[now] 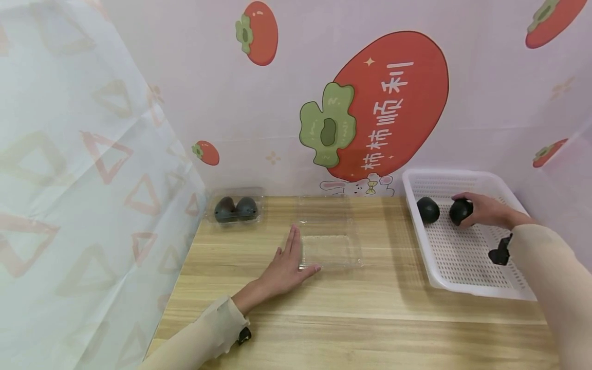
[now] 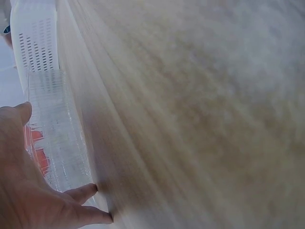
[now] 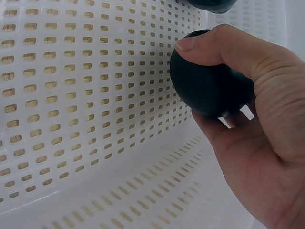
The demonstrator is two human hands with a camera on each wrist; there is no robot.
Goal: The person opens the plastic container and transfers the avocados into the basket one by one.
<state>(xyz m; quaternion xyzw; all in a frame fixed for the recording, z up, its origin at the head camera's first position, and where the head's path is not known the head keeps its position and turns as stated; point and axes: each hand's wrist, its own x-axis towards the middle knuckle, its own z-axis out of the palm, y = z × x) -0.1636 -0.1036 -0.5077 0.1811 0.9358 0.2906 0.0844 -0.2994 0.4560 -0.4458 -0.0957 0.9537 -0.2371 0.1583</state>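
Observation:
My right hand (image 1: 487, 211) grips a dark avocado (image 1: 460, 211) inside the white perforated basket (image 1: 418, 241), thumb on one side and fingers around the other, as the right wrist view shows with the avocado (image 3: 205, 86) close up. A second avocado (image 1: 428, 210) lies by the basket's left wall. On the table, my left hand (image 1: 285, 270) rests against the left side of a clear plastic clamshell box (image 1: 330, 251), its fingers straight and thumb spread along the near edge. The box's lid stands open toward the wall, and no fruit shows inside.
At the back left of the wooden table (image 1: 324, 318) stands another clear box (image 1: 260, 198) holding two avocados (image 1: 246, 206). A printed cloth wall (image 1: 277, 103) borders the back, with a further sheet (image 1: 92, 154) on the left.

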